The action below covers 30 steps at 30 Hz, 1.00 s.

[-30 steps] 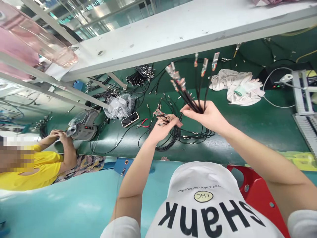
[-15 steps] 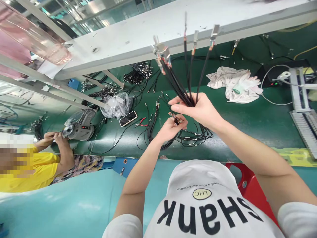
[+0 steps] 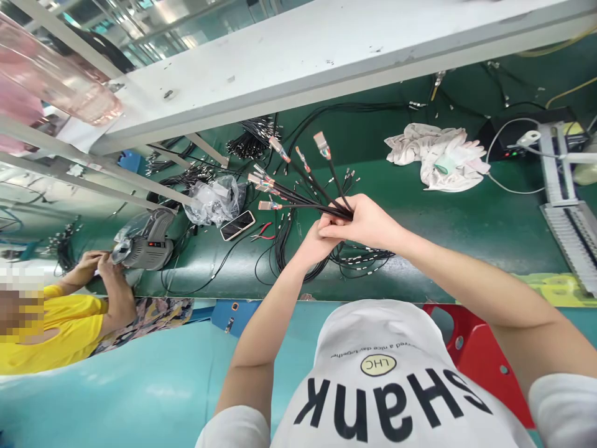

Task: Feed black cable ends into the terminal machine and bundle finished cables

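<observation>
My right hand [image 3: 366, 221] is closed around a bundle of black cables [image 3: 303, 198]. Their metal-and-clear plug ends, with coloured wires showing, fan out to the upper left. Close against it, my left hand [image 3: 319, 246] is curled at the base of the same bundle; its fingers are partly hidden by the right hand and the cables. Below both hands, more black cable lengths [image 3: 366, 256] with small white sleeves trail across the green bench. Another looped cable bundle [image 3: 282, 246] lies just left of my left hand.
Left of the hands lie red-handled pliers [image 3: 265, 231], a phone [image 3: 237, 225] and a clear plastic bag [image 3: 217, 199]. A co-worker's hands [image 3: 100, 261] are by a grey machine [image 3: 152, 242]. Cloths and gloves [image 3: 438, 155] lie right. A white shelf [image 3: 298, 62] overhangs the bench.
My right hand has lowered and moved left to meet my left hand. The cable ends it holds have swung from pointing up to pointing up and left.
</observation>
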Motion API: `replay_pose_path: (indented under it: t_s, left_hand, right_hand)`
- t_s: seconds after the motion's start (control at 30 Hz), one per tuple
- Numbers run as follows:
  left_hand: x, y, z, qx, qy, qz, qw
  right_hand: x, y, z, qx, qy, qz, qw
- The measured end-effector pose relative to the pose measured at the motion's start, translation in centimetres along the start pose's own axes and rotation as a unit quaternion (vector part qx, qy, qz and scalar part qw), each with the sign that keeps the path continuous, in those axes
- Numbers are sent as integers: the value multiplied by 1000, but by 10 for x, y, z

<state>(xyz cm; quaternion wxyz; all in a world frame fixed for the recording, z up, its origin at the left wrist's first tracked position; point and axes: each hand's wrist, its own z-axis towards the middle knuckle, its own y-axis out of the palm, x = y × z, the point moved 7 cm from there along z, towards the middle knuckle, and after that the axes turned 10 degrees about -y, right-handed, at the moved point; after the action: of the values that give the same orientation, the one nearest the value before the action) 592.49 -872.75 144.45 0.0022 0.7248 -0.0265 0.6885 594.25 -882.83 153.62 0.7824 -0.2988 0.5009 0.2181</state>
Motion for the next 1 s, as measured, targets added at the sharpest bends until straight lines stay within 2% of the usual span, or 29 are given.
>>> replay_pose_path:
  t_s: [0.17,0.27,0.33,0.4,0.47,0.53,0.6,0.67,0.8,0.87,1.0]
  left_hand:
    - [-5,9,5,-40,3,53,998]
    - [0,12,5,-29,8,47,998]
    - [15,6,-1,-27,16,40,999]
    - [43,-13,-12,-17,46,-1,999]
    - [78,-44,-25,19,92,-79,992]
    - [106,-74,-34,79,112,-101,985]
    - [126,-85,-37,126,116,-73,983]
    - [134,-73,-32,106,86,-33,990]
    - [132,-20,-18,2,51,25,998]
    - [125,-6,-12,3,42,42,998]
    - [105,-4,-1,50,24,15,998]
  right_hand:
    - [11,-9,9,55,-6,47,997]
    - [26,-6,9,13,36,39,998]
    - [23,-13,7,17,22,44,999]
    - [9,-33,2,63,-23,44,997]
    - [-7,-54,-4,97,-55,37,993]
    - [-15,-68,-9,96,-59,37,993]
    - [-15,-73,-13,83,-52,49,994]
    - [-10,-65,-13,49,-39,61,996]
    - [3,-23,-12,-103,-20,12,994]
    - [13,-8,-15,-148,-7,-15,989]
    - [35,0,-36,-145,14,37,989]
